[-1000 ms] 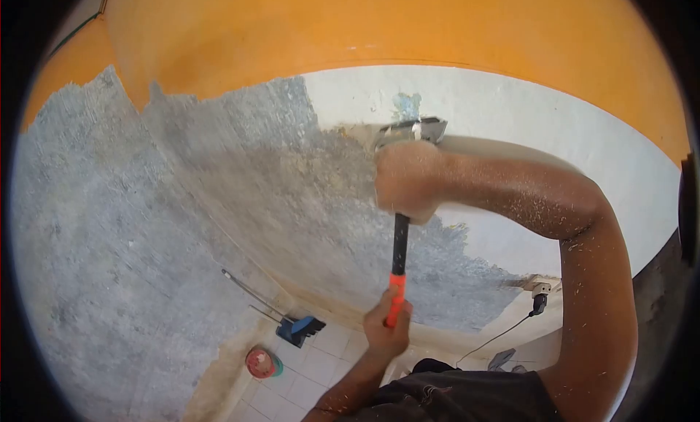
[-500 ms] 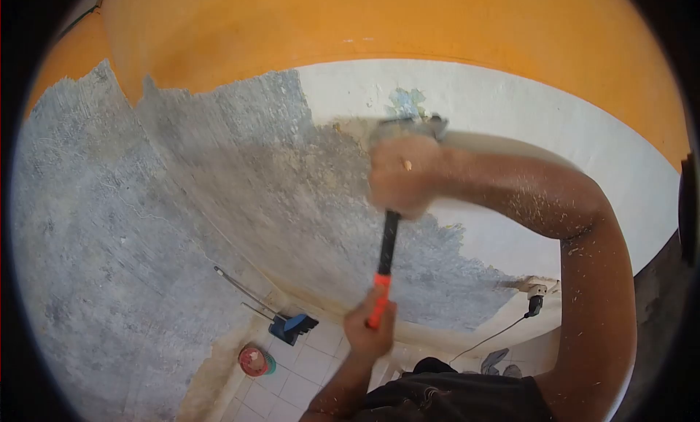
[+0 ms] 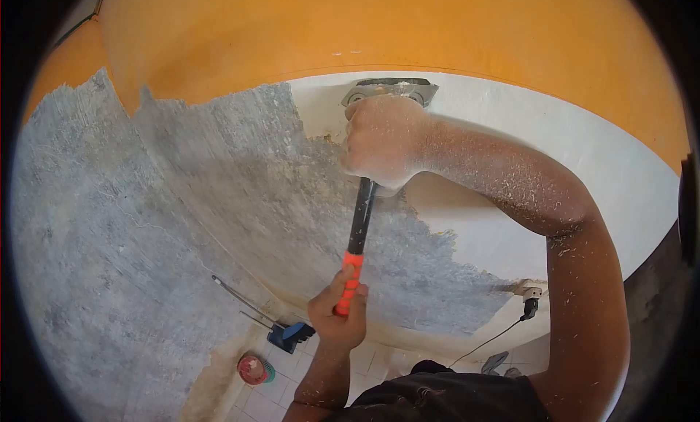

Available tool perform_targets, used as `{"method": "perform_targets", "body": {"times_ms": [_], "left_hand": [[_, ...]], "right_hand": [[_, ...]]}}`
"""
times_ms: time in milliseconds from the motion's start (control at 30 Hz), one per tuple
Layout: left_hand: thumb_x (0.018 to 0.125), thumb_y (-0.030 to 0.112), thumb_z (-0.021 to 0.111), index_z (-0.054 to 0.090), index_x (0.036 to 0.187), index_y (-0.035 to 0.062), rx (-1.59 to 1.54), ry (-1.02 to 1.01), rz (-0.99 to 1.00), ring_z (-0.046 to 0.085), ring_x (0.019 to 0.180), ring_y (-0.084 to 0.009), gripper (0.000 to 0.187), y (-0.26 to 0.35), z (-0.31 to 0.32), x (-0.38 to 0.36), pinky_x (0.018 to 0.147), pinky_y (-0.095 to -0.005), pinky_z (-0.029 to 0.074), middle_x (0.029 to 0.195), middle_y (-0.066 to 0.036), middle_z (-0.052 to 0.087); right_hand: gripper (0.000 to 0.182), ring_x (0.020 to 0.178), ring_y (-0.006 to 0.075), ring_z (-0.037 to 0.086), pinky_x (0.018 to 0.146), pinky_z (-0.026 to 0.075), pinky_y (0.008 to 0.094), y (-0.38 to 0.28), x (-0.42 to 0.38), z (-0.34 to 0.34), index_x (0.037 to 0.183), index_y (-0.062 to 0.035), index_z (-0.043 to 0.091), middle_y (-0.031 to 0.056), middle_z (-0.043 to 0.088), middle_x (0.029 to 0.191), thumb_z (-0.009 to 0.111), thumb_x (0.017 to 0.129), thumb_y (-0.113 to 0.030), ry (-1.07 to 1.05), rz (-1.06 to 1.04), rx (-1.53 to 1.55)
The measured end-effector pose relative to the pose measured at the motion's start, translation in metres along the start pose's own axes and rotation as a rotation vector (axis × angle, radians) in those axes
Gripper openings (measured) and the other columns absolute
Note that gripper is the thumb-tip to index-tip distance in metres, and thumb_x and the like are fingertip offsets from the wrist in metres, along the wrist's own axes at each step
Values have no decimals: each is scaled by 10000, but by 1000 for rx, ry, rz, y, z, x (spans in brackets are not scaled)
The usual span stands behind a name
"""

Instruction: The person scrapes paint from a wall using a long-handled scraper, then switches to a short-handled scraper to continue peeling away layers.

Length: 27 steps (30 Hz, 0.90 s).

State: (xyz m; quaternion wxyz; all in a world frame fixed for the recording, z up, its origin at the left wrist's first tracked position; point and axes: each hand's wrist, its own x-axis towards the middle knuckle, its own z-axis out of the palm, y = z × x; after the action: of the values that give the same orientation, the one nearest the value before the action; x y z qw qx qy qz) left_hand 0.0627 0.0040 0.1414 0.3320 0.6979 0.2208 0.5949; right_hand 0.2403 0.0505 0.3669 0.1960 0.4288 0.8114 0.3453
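Note:
A long-handled scraper [image 3: 362, 218] with a black shaft, an orange grip and a wide metal head lies against the wall. My right hand [image 3: 386, 139] is wrapped round the upper shaft, just below the head, and partly covers it. Lower down, my left hand [image 3: 339, 309] is closed on the orange grip. The scraper head touches the white painted band [image 3: 503, 130], just under the orange paint [image 3: 364, 28]. To the left and below, the wall shows bare grey plaster [image 3: 226, 152] with a ragged edge. Pale flakes cover my right forearm.
A wall socket [image 3: 532, 294] with a black plug and cable is at the lower right. On the tiled floor stand a red bucket [image 3: 252, 368] and a blue dustpan with a brush [image 3: 288, 336], near the wall corner.
Both hands and the scraper have moved left, and the head has gone up to near the orange edge. The bluish patch on the white band is now hidden.

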Motion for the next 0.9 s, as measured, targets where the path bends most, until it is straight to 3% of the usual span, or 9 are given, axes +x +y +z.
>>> {"method": "perform_targets", "body": {"times_ms": [133,233,433,500,600,667,733,833,900], "left_hand": [[831,-7,532,507,1237,-43,5,-57,98,475,516,-40,409,-2,2,-22,476,-170,395,695,-44,595],[773,-69,557,573,1123,-83,-64,5,-60,550,627,-94,351,0,8,-29,603,-209,461,708,-103,614],[772,-41,581,581,1105,-90,31,7,-17,566,615,-109,336,20,-13,-6,591,-222,465,707,-104,617],[764,-20,605,588,1099,-82,66,-44,53,565,603,-107,341,25,-3,-20,596,-233,473,693,-103,617],[754,-22,614,583,1093,-99,42,-12,-27,564,602,-102,349,3,5,-35,604,-235,477,692,-108,619],[753,-29,607,589,1088,-97,29,8,-64,561,599,-104,342,-2,-7,-17,583,-235,469,693,-113,618],[824,1,533,532,1213,-56,116,20,52,462,483,-46,393,12,-14,7,456,-193,391,646,-33,569],[829,4,541,518,1225,-58,95,-5,119,464,491,-57,401,12,-13,-1,459,-194,387,659,-44,574],[826,-7,539,511,1229,-65,54,-67,149,481,529,-64,408,17,-1,-20,498,-195,407,660,-45,571]], "right_hand": [[217,734,174,570,626,537,330,-13,-7,3,638,-166,528,-2,575,635,688,691,-302,-61,0,-20],[224,716,170,565,607,531,324,-17,-5,18,621,-163,511,0,551,604,691,661,-290,-57,-139,23],[184,725,200,573,603,522,338,-7,-2,7,631,-162,532,3,563,595,678,655,-272,194,-12,77],[197,739,199,573,620,524,344,-18,-4,14,636,-165,534,-5,574,610,687,646,-289,-6,-72,2],[209,728,202,573,619,524,349,-25,-6,18,634,-170,527,-7,577,612,694,621,-296,-71,-71,159],[196,727,211,575,640,524,353,-15,3,14,637,-172,540,-5,586,620,693,621,-293,-48,-37,113],[183,726,220,576,662,523,357,-6,5,6,641,-174,552,-2,595,628,691,621,-290,-20,-11,58],[185,722,230,580,693,516,367,-2,2,1,631,-168,541,4,592,626,679,661,-287,172,-12,98],[177,731,228,585,712,506,375,-16,-1,9,645,-159,546,4,591,624,661,682,-289,-61,-76,53]]}}
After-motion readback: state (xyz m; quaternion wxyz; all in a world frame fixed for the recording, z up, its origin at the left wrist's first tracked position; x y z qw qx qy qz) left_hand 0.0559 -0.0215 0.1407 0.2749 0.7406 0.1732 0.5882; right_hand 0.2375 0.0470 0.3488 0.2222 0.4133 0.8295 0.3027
